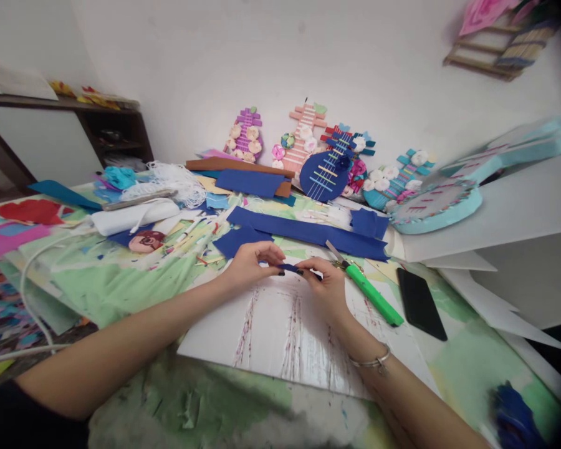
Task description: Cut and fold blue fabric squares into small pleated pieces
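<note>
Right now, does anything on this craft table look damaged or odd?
Yes: the flat white board beneath the right hand has ragged reddish streaks marring its plain surface. The long green cutter beside that hand has its blade exposed.

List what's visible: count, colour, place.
Strip: one, dark blue, between hands
Board: one, white, under hands
Cutter: one, green, right of hands
Phone: one, black, right of cutter
Sheets: several, blue, behind hands
Lute crafts: several, multicoloured, near wall
Yarn: one pile, white, left rear
Paper scraps: many, multicoloured, lower left
Cabinet: one, brown-white, far left
Frame: one, brown, upper right
Tablecloth: one, green, underneath
Left hand: one, dark nails, pinching strip
Right hand: one, dark nails, pinching strip
</note>
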`<state>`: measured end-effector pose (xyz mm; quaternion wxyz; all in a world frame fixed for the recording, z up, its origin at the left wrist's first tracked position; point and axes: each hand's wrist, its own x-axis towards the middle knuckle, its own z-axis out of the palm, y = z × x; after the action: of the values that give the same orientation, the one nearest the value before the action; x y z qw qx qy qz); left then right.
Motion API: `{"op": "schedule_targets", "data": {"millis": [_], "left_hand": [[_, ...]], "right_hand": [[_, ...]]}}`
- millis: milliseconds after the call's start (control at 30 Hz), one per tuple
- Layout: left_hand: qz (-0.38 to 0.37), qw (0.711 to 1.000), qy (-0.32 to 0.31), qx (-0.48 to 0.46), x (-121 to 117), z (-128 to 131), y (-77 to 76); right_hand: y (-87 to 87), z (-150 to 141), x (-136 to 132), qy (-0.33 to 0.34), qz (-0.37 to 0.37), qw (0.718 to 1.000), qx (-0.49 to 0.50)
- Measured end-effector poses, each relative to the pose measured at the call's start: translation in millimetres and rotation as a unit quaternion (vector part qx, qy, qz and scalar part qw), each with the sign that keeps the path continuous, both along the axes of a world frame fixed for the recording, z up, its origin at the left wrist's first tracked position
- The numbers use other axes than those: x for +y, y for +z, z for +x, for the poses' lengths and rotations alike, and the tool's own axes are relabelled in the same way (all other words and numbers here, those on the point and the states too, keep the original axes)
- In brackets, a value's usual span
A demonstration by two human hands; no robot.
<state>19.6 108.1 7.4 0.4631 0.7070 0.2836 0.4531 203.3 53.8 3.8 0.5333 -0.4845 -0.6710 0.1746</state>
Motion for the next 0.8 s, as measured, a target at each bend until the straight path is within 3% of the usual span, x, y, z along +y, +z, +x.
{"op": "schedule_targets", "data": {"millis": [200,400,567,800], "left_hand": [[-0.015,0.999,-0.039,-0.021,-4.4,-0.8,0.5],[0.003,1.000,-0.009,-0.003,-4.6,-0.4,2.1],[-0.027,1.000,-0.013,0.000,-4.5,-0.8,3.2],[-0.029,0.999,0.035,0.010,-2.4,-2.5,5.5]], "right_hand": [[-0.6,1.8,1.5,-0.007,0.017,1.000,0.004],[0.0,0.9,-0.1,-0.006,0.031,0.999,-0.013],[0.6,0.3,-1.1,-0.005,0.038,0.999,-0.021],[-0.6,2.1,-0.2,-0.011,0.019,1.000,-0.017]]}}
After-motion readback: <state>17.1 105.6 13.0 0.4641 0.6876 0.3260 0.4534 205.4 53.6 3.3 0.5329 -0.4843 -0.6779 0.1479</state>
